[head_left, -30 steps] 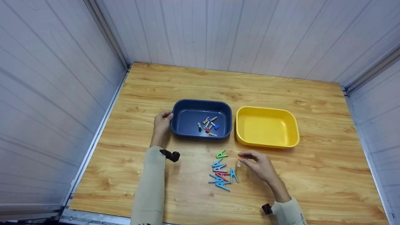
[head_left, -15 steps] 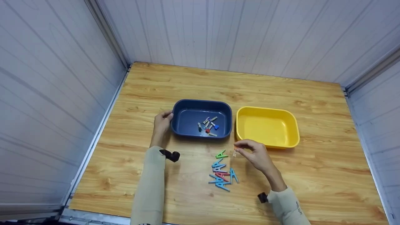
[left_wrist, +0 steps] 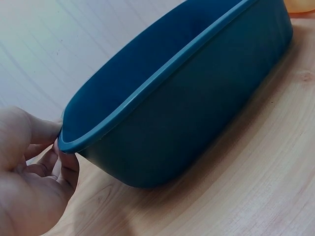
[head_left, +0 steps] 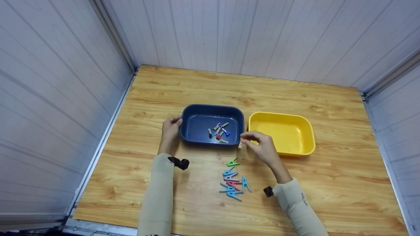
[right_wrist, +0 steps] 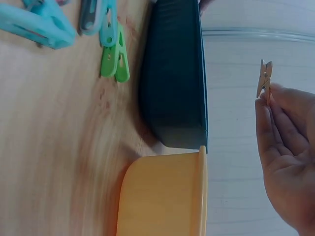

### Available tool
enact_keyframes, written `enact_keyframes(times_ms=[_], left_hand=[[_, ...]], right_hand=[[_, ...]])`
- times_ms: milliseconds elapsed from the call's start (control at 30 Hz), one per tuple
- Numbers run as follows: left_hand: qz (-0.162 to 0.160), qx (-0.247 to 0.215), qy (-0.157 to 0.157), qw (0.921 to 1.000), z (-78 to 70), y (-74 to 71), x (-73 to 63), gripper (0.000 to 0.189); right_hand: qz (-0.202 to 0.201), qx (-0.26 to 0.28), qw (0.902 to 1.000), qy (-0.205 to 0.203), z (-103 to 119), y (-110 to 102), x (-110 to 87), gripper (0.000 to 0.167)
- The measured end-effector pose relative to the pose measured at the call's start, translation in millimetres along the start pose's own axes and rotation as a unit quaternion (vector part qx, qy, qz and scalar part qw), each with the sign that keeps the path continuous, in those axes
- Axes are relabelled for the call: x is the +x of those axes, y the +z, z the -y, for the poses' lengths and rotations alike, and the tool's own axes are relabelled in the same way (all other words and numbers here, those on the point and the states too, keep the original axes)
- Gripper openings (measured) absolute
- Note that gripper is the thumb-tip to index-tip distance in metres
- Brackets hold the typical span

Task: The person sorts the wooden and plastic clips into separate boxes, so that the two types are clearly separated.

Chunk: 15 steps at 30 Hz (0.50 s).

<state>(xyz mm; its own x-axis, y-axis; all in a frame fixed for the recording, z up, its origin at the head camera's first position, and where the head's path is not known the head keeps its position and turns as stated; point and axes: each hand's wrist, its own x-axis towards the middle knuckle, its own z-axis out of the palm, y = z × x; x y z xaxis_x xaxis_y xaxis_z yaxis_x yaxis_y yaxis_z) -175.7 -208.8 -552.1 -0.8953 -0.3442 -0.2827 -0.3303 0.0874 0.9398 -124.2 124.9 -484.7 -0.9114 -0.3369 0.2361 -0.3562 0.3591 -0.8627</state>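
Note:
My left hand pinches the left end of the dark blue bin's rim, thumb and fingers on either side in the left wrist view. Inside the blue bin lie several small wooden clothespins, some with coloured ends. Between the thumb and fingertips of my right hand is a small wooden clothespin; an orange bit shows at its pinched end in the head view. That hand is by the blue bin's front right corner, in front of the yellow bin. Several plastic clothespins, blue, red and lilac, lie on the table.
One green plastic clothespin lies just in front of the blue bin. The two bins stand side by side with a narrow gap on the wooden table. White panel walls enclose the table's back and sides.
My right hand has moved away from me and to the left, carrying the small wooden clothespin from beside the plastic ones to the blue bin's corner. My left hand has stayed put.

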Motion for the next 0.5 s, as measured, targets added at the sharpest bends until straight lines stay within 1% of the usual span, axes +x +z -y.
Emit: enact_keyframes(times_ms=[167, 300, 400, 500], left_hand=[[0.000, -0.019, -0.011, 0.9998, 0.4, -0.2, 1.1, 0.028], [-0.003, 0.010, 0.000, 0.9999, 0.1, -0.7, 2.0, 0.028], [-0.008, 0.030, 0.012, 0.9995, 0.8, -0.4, 2.8, 0.029], [-0.008, 0.020, 0.015, 0.9996, 2.2, 0.0, 3.3, 0.028]], right_hand=[[-0.014, -0.001, 0.9998, 0.016, -7.5, 5.9, 16.3, 0.018], [-0.019, 0.005, 0.9992, 0.035, -29.3, 13.4, 29.7, 0.019], [-0.015, 0.012, 0.9986, 0.049, -43.9, 18.1, 37.6, 0.020], [-0.010, 0.022, 0.9975, 0.066, -50.3, 21.6, 43.2, 0.019]])
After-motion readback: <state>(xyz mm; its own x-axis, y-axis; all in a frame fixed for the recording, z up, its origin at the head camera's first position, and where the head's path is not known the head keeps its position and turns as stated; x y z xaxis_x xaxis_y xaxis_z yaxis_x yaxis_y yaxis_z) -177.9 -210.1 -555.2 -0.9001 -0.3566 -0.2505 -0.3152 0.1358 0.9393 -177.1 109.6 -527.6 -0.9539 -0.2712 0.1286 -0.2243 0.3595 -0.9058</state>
